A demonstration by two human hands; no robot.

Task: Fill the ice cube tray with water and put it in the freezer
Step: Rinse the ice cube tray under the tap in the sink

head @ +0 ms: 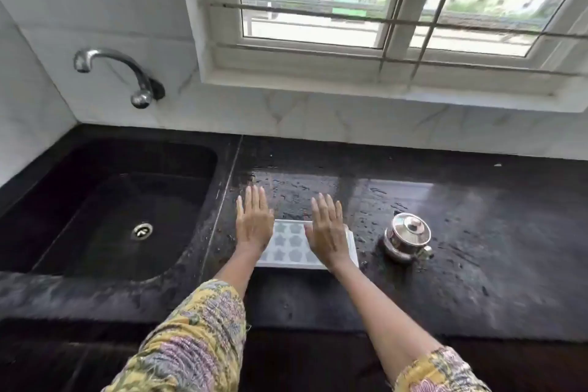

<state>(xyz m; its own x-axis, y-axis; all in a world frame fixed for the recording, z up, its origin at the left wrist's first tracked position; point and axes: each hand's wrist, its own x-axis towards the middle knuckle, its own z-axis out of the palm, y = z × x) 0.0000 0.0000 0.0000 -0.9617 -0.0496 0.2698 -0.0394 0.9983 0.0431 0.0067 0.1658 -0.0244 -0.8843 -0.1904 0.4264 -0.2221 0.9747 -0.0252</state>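
White ice cube tray lies flat on the black stone table, centre of frame, star-shaped cells facing up. Both hands are held palm-down over it, fingers straight and close together, gripping nothing. Left hand sits over the tray's left end, its fingers pointing past the tray's far edge toward the wall. Right hand covers the tray's right part, fingers also reaching beyond the far edge. Cannot tell if either palm touches the tray or just hovers. Middle strip of tray shows between the two hands; whether the cells hold water is unclear. Table surface around the tray is wet with droplets. Steel lidded pot stands right of the tray, near but apart. Dark sink fills the left of frame, chrome tap on the wall at upper left. Barred window spans the upper right. Yellow patterned sleeves at bottom.
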